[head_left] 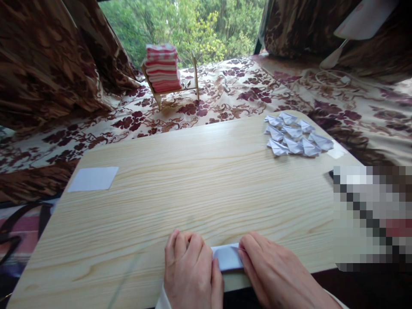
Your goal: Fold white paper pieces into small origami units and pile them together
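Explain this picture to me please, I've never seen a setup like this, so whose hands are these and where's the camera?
There is no machine here, just one person's bare hands. The single picture comes from a camera worn on that person's head, looking forward and down. The left hand and right hand hold a folded paper between them, near the close edge of the table. Also on the table are a flat sheet at the far left and a cluster of folded pieces at the far right. Beyond it, a small rack bears stacked cloths. A pixelated patch hides part of the right side.
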Available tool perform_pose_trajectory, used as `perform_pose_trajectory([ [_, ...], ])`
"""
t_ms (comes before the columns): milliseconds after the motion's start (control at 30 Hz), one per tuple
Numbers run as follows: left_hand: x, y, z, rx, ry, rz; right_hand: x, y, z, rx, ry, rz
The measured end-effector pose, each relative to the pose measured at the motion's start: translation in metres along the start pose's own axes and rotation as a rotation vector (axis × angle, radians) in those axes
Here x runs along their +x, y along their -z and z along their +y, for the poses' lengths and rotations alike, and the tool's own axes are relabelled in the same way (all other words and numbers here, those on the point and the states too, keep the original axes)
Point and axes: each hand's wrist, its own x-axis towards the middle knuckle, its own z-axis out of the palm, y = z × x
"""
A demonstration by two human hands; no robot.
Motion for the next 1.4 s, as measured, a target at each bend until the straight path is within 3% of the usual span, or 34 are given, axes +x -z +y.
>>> perform_pose_trajectory([
  [500,0.005,0.002,0.006,0.072,-0.010,-0.027,0.001,0.002,-0.002,0.002,-0.021,-0.011],
  [767,0.007,0.007,0.005,0.082,-0.009,-0.066,0.003,0.003,-0.006,-0.032,-0.096,-0.082],
  [1000,0.003,0.019,-0.004,-0.048,-0.011,-0.110,0.008,0.012,-0.001,-0.043,-0.074,-0.126],
  [1167,0.001,0.019,-0.002,-0.162,0.069,-0.075,0.007,0.014,0.002,0.070,-0.139,-0.214],
  [1400,-0.004,0.018,-0.001,-0.221,0.056,-0.064,0.002,0.011,0.000,0.099,-0.141,-0.261],
])
